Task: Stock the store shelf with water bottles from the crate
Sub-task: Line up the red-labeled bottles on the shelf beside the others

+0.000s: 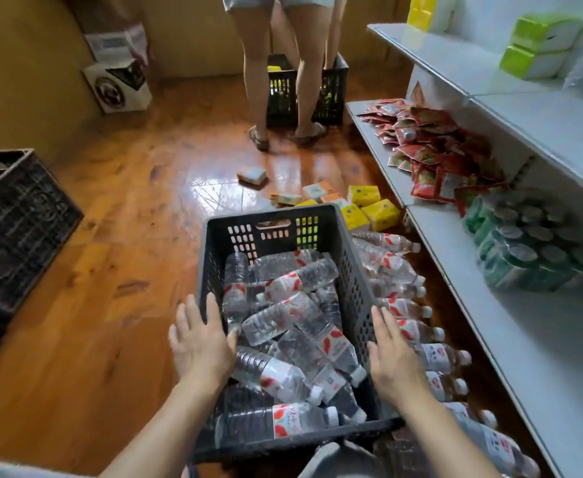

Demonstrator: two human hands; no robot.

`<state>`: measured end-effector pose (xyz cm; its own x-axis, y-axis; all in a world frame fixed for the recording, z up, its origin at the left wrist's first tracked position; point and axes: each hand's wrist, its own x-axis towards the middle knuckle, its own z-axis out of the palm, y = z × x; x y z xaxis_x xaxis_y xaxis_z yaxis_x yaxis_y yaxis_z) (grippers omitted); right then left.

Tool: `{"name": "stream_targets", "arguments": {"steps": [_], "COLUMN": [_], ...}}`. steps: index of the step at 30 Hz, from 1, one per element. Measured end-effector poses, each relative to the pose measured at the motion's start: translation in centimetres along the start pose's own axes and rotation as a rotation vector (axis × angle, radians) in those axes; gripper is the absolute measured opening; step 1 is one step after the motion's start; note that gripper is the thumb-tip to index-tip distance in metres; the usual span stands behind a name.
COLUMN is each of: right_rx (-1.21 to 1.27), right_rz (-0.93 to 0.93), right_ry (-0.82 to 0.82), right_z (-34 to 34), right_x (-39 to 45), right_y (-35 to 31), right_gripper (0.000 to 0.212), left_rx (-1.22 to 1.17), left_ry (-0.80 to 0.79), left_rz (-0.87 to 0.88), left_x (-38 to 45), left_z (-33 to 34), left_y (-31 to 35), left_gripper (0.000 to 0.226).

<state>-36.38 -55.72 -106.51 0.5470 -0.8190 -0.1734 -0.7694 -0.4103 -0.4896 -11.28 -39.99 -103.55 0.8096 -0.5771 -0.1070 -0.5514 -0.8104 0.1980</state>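
A black plastic crate (276, 224) sits on the wooden floor in front of me, holding several clear water bottles (283, 317) with red-and-white labels, lying in a jumble. My left hand (200, 339) rests with straight fingers over the crate's left rim. Over the right rim lies my right hand (395, 355), also with straight fingers. Neither hand holds a bottle. More water bottles (407, 307) lie in a row on the floor between the crate and the white shelf (538, 346) at the right.
The lower shelf holds green shrink-wrapped cans (521, 243) and red packets (435, 150). Yellow and orange packs (362, 205) lie on the floor beyond the crate. Another person (279, 67) stands by a second black crate (331, 94). A third crate (14, 229) stands at left.
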Motion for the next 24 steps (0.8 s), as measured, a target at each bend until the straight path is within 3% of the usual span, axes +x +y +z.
{"name": "stream_targets", "arguments": {"steps": [4, 8, 16, 24], "right_rx": [-0.04, -0.036, -0.056, 0.01], "right_rz": [0.015, -0.029, -0.014, 0.009], "right_ry": [0.011, 0.037, 0.08, 0.089], "right_z": [0.0, 0.6, 0.8, 1.5], "right_x": [1.1, 1.4, 3.6, 7.3], "right_y": [0.2, 0.4, -1.4, -4.9], "right_gripper": [0.082, 0.076, 0.075, 0.075], "left_rx": [-0.06, -0.202, -0.198, -0.194], "left_ry": [-0.116, 0.005, 0.006, 0.005], "left_rz": [-0.097, -0.096, -0.019, -0.032], "left_x": [1.0, 1.1, 3.4, 9.3], "left_z": [2.1, 3.1, 1.9, 1.2], "left_y": [-2.6, -3.6, -3.4, -3.9], "left_gripper": [0.082, 0.057, 0.084, 0.084]}}
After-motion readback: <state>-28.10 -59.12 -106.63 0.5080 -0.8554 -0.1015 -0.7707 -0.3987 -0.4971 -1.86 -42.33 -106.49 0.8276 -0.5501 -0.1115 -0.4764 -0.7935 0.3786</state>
